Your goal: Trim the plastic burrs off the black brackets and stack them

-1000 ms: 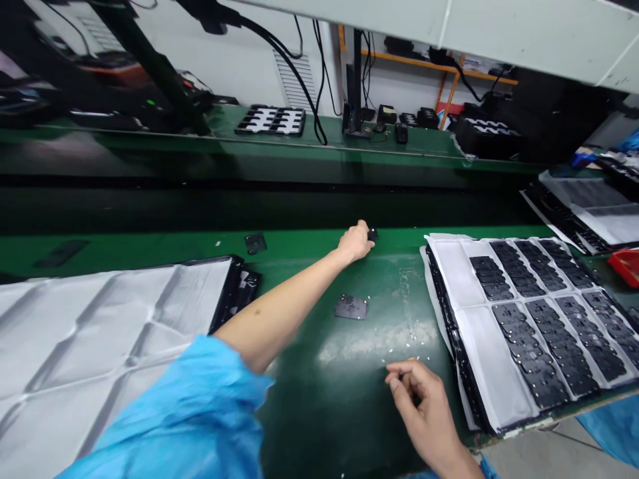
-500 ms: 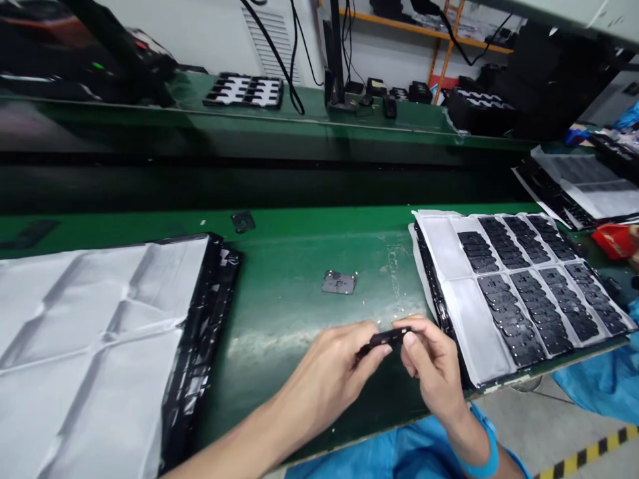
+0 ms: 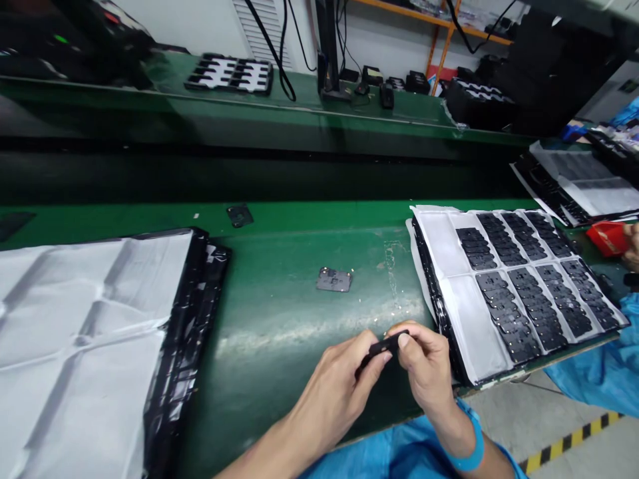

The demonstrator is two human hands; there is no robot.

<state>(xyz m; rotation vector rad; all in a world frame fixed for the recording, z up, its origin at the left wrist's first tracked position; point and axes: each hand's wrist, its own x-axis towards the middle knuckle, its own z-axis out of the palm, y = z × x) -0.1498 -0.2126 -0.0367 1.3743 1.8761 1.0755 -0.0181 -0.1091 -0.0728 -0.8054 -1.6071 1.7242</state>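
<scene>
A thin black plastic part (image 3: 383, 345) is held edge-on between my two hands, above the front of the green bench. My left hand (image 3: 344, 372) pinches its left end, and my right hand (image 3: 426, 359) grips the right end between thumb and fingers. Both hands are closed on it; its flat faces are hidden from view. Just beyond my hands, a similar flat dark part (image 3: 334, 279) with small brass-coloured spots lies on the bench. Another dark part (image 3: 240, 215) rests farther back to the left.
A white-lined tray (image 3: 462, 319) with rows of black parts stands at right. At left is a stack of black trays (image 3: 200, 332) under a white sheet (image 3: 54, 399). A person's hand (image 3: 633, 246) and a red object (image 3: 608, 238) show at the right edge.
The view has shifted slightly, so the bench items sit a little farther left and higher. Both hands still hold the black part, which shows a slightly different tilt.
</scene>
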